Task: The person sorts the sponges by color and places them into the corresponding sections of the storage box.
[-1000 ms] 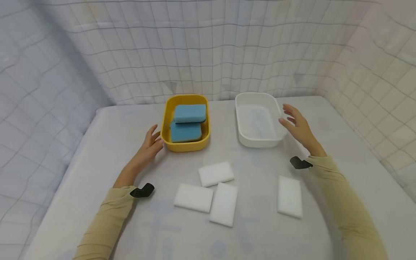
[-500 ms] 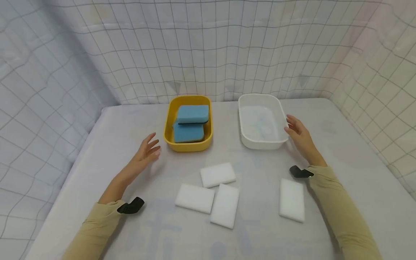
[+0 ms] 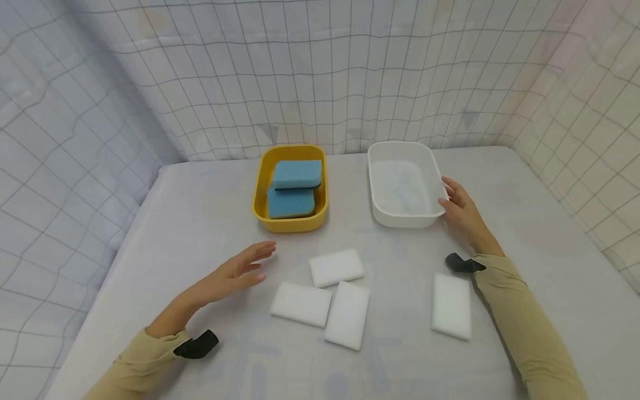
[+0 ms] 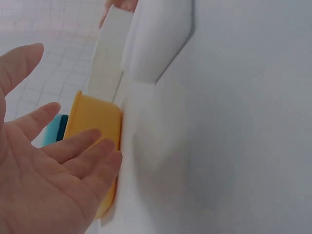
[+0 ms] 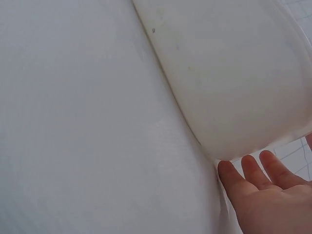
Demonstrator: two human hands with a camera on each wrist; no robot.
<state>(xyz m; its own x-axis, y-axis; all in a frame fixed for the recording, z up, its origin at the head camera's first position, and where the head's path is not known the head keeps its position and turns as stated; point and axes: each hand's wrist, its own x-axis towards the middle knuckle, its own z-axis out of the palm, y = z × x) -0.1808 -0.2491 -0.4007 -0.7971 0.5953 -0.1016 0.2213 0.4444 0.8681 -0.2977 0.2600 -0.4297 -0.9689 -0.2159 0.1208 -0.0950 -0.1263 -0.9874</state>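
In the head view my left hand (image 3: 235,278) hovers with loosely straight fingers, in front of the yellow tub (image 3: 290,225) and left of the white sponges. Its palm shows in the left wrist view, holding nothing. The tub bears stacked blue sponges (image 3: 297,173). At the back right, my right hand (image 3: 465,214) touches the outer right side of a white tub (image 3: 407,221). Its fingertips (image 5: 225,168) rest against that tub's wall in the right wrist view, not curled round it. Three white sponges (image 3: 301,304) lie together mid-table; another white sponge (image 3: 451,306) lies at the right.
A pale cloth covers the table (image 3: 240,355). Grid-patterned curtains (image 3: 320,78) hang behind it and along both sides. Each wrist wears a black camera mount (image 3: 196,345).
My left hand has drawn away from beside the yellow tub, toward me and right, to the near side of it. My right hand has come in against the white tub's side.
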